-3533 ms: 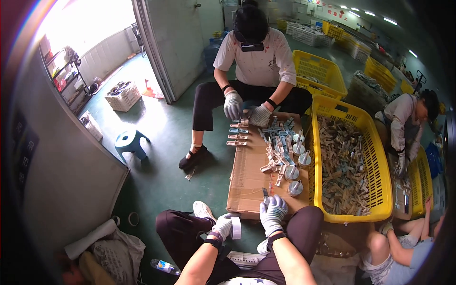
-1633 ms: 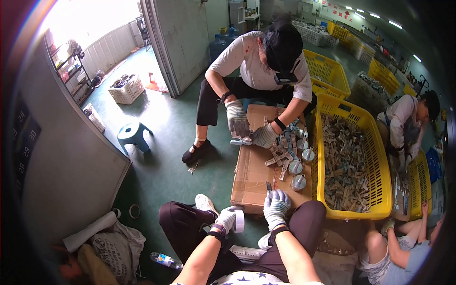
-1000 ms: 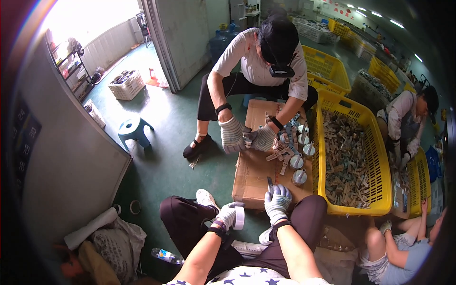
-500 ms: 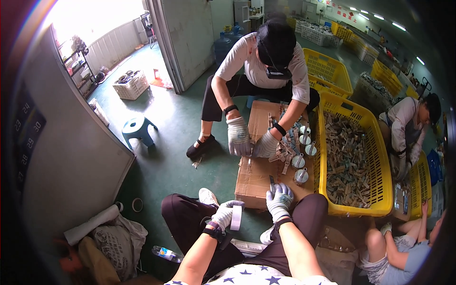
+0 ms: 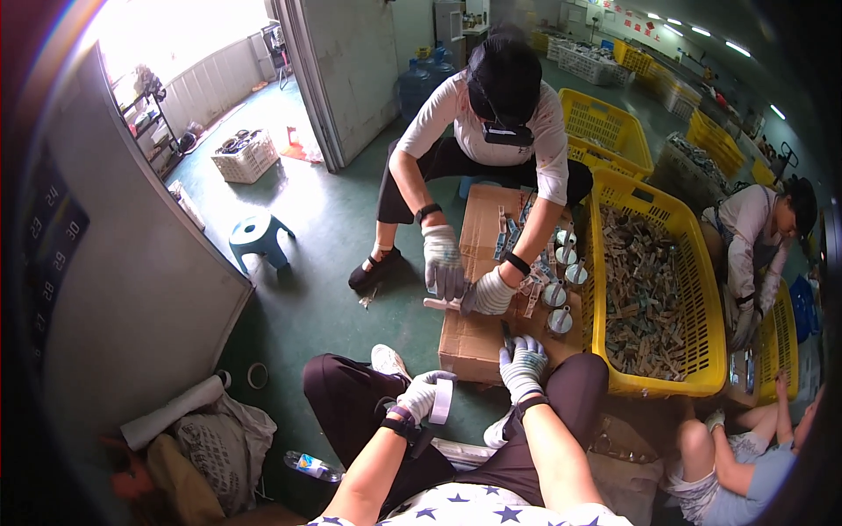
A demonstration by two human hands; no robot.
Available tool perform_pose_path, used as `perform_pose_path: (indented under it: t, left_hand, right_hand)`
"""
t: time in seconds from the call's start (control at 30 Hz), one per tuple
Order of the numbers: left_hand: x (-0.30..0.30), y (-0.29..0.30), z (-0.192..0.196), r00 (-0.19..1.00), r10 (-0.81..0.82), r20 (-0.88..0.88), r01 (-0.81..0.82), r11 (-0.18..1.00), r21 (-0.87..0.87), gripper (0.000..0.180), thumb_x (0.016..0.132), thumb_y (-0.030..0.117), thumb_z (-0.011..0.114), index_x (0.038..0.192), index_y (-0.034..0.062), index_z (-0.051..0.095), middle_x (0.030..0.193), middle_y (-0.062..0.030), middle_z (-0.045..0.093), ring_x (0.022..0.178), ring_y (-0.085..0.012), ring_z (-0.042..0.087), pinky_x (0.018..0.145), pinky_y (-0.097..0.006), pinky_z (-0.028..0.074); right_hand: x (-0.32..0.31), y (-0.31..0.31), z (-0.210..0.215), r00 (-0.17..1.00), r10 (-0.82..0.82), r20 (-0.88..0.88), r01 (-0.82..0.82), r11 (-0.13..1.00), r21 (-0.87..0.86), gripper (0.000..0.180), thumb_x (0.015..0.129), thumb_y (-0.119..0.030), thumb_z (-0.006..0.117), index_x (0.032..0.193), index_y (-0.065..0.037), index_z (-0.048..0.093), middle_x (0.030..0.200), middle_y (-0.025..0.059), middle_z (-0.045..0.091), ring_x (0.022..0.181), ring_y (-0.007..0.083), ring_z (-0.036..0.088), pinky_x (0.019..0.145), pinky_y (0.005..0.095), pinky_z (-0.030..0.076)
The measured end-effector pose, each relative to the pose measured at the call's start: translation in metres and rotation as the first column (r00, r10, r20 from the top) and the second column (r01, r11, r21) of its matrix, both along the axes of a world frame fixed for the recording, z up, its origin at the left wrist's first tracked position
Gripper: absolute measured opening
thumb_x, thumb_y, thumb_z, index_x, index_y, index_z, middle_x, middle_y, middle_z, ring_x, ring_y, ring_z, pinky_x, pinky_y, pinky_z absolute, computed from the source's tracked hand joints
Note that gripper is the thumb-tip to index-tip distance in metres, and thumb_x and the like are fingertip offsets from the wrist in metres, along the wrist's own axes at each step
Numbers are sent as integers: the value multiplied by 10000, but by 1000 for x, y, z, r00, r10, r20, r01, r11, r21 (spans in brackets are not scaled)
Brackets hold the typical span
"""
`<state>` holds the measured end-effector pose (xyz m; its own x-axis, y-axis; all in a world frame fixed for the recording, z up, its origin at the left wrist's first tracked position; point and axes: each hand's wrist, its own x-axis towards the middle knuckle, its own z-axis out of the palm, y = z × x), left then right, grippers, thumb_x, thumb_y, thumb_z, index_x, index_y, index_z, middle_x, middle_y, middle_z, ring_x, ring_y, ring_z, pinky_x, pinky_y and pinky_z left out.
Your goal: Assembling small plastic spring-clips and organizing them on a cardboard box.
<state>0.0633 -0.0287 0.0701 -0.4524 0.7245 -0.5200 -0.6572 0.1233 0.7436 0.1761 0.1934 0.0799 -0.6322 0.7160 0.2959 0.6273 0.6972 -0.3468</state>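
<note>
sitting low at a flattened cardboard box (image 5: 478,337) that serves as the tabletop on the green floor, the wearer faces a co-worker crouched across it. right beside the cardboard stands the big yellow crate (image 5: 693,289), heaped with small grey-brown pieces; two more yellow crates show behind it, and others further back are too blurred to count.

now the hands, both gloved. the left hand (image 5: 419,396) hangs over the knee with its fingers curled round a white roll of tape (image 5: 441,400), so that one is occupied. the right hand (image 5: 524,366) reaches to the near edge of the cardboard, fingers spread fairly wide and pressing down by a thin dark tool (image 5: 507,333); whether they pinch it cannot be told.

step in hand, as it looks: taping small bundles, tape ready, next piece being gathered. the next move calls for a clean pinch on one piece without nudging the rest.

counting small stuff: about four round silver spools (image 5: 560,294) near the crate, a loose scatter of blue-and-white clips (image 5: 511,238) too many to tally, and one pale strip under the co-worker's two gloved hands (image 5: 465,280).
</note>
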Motion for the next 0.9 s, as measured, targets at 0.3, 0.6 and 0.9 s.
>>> perform_pose_path:
  t: [0.3,0.6,0.9]
  left_hand:
    - [1,0,-11,999,15,29,-16,999,43,247,798,27,709,1039,37,658,883,-33,677,718,-128,634,628,-270,520]
    - [8,6,1,1000,27,10,-27,1000,-15,216,805,53,703,1019,71,674,834,-6,662,687,-118,610,597,-282,511]
    - [7,9,-5,997,81,9,-81,996,-41,222,810,53,681,1030,82,665,830,-11,657,663,-128,603,576,-301,511]
  right_hand:
    - [0,28,47,875,43,482,117,948,-297,376,801,-198,646,1135,-55,550,1215,201,559,1080,359,598,898,439,503]
    - [16,52,36,909,93,406,161,820,-549,325,793,-273,658,1040,-65,620,1056,235,644,1020,393,610,880,458,486]
    - [17,37,31,955,142,260,-14,898,-440,223,859,-252,604,1016,-95,594,972,174,664,956,372,624,812,472,485]
